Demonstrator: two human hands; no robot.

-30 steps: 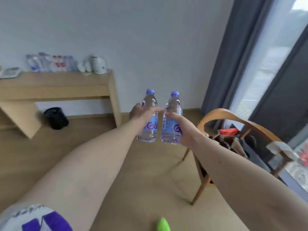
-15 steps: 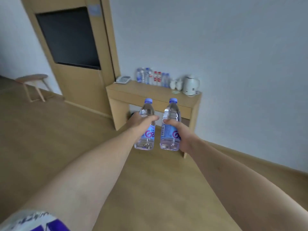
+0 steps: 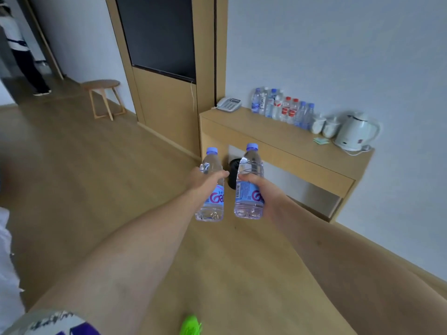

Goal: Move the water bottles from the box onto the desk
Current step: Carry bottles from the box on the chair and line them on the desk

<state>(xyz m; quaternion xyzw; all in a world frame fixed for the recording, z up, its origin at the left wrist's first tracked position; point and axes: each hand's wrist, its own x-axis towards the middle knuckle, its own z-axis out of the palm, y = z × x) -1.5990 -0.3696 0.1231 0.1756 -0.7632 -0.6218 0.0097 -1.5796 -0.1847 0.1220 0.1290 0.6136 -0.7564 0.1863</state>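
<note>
Against the far wall: wooden desk (image 3: 278,139), carrying a row of bottles (image 3: 283,108), two cups (image 3: 324,125), kettle (image 3: 353,132), phone (image 3: 228,104). Mid-air over the floor, short of the desk: left hand (image 3: 202,176) grips left bottle (image 3: 211,189); right hand (image 3: 264,189) grips right bottle (image 3: 249,187). Both upright, blue-capped, just apart.

The labels of the bottles on the desk (image 3: 285,139) are too small to read. The left hand (image 3: 202,176) covers part of the left bottle (image 3: 211,189). The waste bin (image 3: 233,174) is partly hidden behind both held bottles. The standing person (image 3: 18,48) is cut off by the top left corner.
</note>
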